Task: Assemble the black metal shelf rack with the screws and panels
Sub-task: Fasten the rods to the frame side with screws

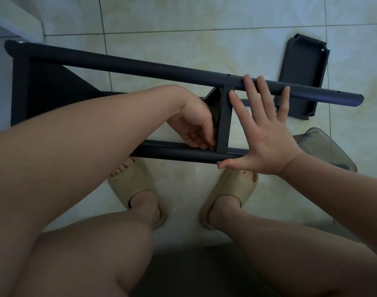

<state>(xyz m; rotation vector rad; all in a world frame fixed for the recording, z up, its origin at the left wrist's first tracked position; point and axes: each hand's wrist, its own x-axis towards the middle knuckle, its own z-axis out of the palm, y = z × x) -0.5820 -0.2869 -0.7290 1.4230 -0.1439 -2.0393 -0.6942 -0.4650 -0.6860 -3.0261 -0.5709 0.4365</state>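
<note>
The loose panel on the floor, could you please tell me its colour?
The loose panel is black, like the rack poles; the head view shows it best.

floor: pale marbled tiles (183,16), thin dark grout lines; top left: white furniture edge (18,20); light: soft, even

Smooth matt black coated metal on the shelf rack (140,65) and the loose shelf panel (301,76). Glossy pale marbled glaze on the floor tiles (183,16). Matt beige foam on the slippers (136,183). Smoky translucent plastic on the container (324,146).
</note>
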